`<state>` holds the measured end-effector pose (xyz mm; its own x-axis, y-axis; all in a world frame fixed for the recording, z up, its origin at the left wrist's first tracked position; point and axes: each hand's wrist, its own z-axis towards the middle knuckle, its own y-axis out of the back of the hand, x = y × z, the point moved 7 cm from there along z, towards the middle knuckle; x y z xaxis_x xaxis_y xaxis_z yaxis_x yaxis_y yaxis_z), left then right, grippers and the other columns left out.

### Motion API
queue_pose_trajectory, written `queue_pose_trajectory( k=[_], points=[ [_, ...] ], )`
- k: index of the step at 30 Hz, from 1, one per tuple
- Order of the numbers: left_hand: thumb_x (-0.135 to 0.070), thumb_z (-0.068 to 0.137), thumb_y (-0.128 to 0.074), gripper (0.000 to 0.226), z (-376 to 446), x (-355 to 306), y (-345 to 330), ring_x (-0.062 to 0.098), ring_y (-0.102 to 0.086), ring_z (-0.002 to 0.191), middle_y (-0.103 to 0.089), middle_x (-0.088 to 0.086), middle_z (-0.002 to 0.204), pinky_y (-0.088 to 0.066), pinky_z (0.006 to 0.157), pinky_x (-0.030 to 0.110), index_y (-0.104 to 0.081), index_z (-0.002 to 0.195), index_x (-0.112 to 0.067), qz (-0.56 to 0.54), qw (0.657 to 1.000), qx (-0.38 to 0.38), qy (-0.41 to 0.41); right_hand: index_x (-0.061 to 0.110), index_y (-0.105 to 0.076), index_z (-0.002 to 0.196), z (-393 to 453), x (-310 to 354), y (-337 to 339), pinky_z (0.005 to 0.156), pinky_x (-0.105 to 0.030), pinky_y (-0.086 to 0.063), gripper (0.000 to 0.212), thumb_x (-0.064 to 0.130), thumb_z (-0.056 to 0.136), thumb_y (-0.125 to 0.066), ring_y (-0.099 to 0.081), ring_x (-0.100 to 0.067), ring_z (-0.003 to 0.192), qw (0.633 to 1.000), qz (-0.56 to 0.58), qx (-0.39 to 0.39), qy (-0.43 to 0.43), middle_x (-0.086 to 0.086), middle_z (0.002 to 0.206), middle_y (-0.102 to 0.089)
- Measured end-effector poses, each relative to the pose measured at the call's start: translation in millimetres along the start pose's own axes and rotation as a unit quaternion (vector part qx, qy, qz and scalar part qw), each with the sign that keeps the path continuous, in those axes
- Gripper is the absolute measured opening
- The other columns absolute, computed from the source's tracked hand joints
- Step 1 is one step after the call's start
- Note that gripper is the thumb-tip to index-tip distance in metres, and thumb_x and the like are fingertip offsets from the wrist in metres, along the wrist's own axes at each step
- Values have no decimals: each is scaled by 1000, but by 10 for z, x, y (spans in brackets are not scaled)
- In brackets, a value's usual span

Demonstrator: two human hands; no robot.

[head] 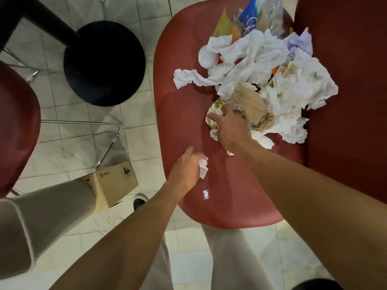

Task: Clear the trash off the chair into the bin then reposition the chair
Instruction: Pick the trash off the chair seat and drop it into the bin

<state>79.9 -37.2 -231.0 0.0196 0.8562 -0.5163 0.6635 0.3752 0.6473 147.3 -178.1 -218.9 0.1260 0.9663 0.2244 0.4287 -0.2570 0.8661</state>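
Trash pile: I read crumpled tissues, wrappers and a brown paper bag heaped upper right on the red chair seat.
Black bin: upper left, on the floor just beside the seat.
Left hand: grips a tissue wad, lower centre.
Right hand: arm extended, fingers curled onto a printed wrapper at the pile's near edge.

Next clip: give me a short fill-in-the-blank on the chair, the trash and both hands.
1. The left hand holds a crumpled white ____.
2. The trash pile lies on a ____ chair.
3. The right hand reaches into the ____.
4. The black bin stands on the ____.

Missing words: tissue; red; pile; floor
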Motion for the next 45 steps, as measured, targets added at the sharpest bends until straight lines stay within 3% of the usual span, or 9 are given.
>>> queue_pose_trajectory(
  k=[5,10,17,21,28,31,37,42,45],
  points=[
    [-8,86,-59,30,-58,3,189,27,-60,88,-58,4,96,-51,77,42,-70,107,-25,-18,998,-46,26,17,-66,116,-77,13,150,84,-41,-46,37,5,85,-48,-55,-38,98,997,52,-48,-15,-13,116,-54],
    [-15,86,-60,24,-251,-33,504,22,-57,88,-60,2,94,-44,69,30,-69,104,-29,-20,995,-92,31,11,-68,110,-332,178,431,74,-36,-48,33,4,86,-47,-58,-33,91,986,136,-89,-42,-13,107,-57],
    [-17,84,-62,21,-724,104,919,24,-63,84,-70,-1,92,-53,72,37,-69,100,-29,-57,989,-126,61,9,-67,110,-693,744,677,76,-41,-51,29,10,87,-49,-60,-33,87,985,154,-72,-31,-13,104,-56],
    [-16,85,-62,20,-1123,322,1172,26,-63,80,-70,2,92,-49,64,34,-66,103,-22,-83,982,-157,66,8,-66,109,-934,1156,739,70,-38,-50,27,6,87,-49,-59,-36,86,988,139,-71,-19,-15,99,-55],
    [-34,85,-61,16,-1962,1074,1527,26,-64,79,-69,3,86,-52,64,38,-61,95,-21,-128,962,-203,132,10,-65,111,-1419,2066,678,75,-36,-46,33,8,83,-47,-58,-38,88,985,168,-49,-9,-17,102,-57],
    [-37,86,-61,23,-2285,1453,1642,27,-60,81,-68,4,87,-45,64,32,-63,98,-18,-137,954,-215,158,9,-64,115,-1578,2485,587,81,-37,-46,35,6,83,-49,-58,-38,93,983,179,-38,-1,-16,108,-57],
    [-41,83,-61,31,-2885,2277,1894,27,-60,88,-66,5,94,-50,80,40,-69,98,-16,-178,929,-254,201,8,-63,118,-1798,3409,297,87,-38,-49,35,7,85,-51,-59,-37,97,985,168,-2,42,-17,115,-57],
    [-37,86,-63,25,-3317,2867,2096,29,-58,82,-64,9,88,-43,68,33,-62,83,-12,-156,916,-283,238,11,-62,122,-1920,4143,56,86,-37,-51,36,9,87,-51,-59,-33,97,986,153,23,69,-15,114,-57],
    [-40,86,-63,30,-3554,3213,2175,30,-60,84,-67,9,91,-43,67,33,-65,92,-11,-143,900,-298,284,13,-63,120,-1973,4568,-58,85,-32,-49,37,9,86,-51,-59,-33,98,985,139,24,95,-14,112,-59]
  ],
)
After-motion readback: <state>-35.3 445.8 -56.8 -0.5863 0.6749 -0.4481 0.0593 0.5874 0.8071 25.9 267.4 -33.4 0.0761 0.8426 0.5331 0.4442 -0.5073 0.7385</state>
